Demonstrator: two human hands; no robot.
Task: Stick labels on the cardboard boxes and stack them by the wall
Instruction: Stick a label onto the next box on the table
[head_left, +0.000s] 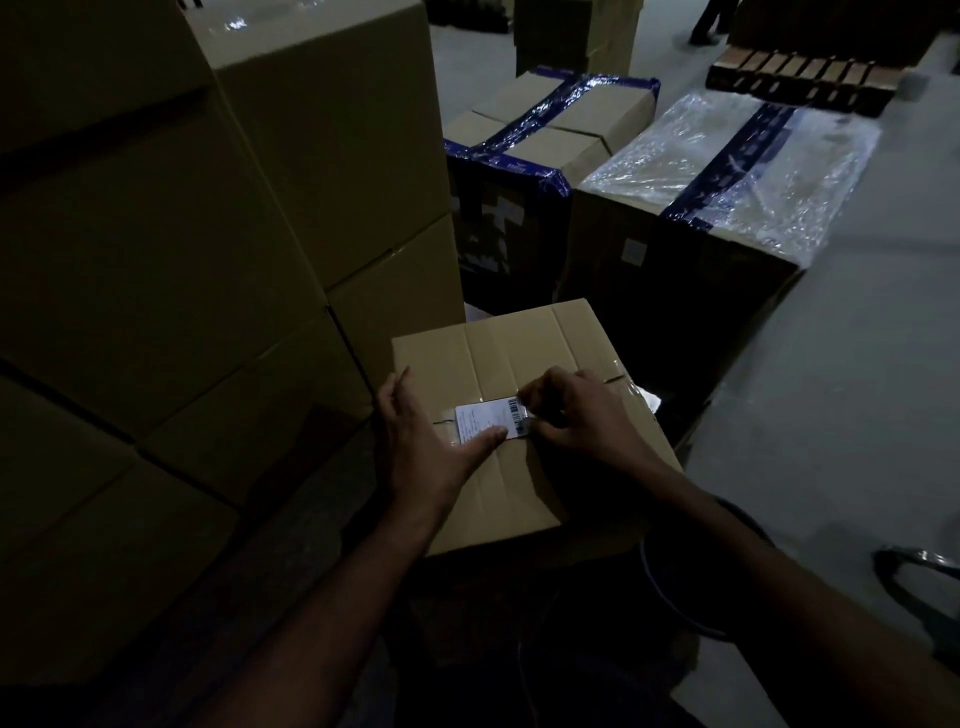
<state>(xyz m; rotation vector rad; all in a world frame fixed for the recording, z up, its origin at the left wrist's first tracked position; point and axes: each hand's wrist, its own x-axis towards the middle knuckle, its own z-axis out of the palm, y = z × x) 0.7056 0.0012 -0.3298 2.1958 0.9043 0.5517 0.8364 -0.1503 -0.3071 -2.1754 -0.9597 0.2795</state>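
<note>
A small sealed cardboard box (519, 353) stands in front of me, its top facing up. A white label (485, 418) with a barcode lies on the box top over the taped seam. My left hand (426, 441) lies flat on the box, its thumb pressing the label's lower edge. My right hand (576, 415) has curled fingers and pinches the label's right end by the barcode. A tall stack of plain cardboard boxes (208, 234) rises at the left.
Two large boxes stand behind: one with blue tape (550, 130), one wrapped in clear film (737, 171). A row of small brown packs (800, 83) sits far right. A person's legs (711, 21) show at the top. A dark looped object (914, 566) lies on the grey floor at right.
</note>
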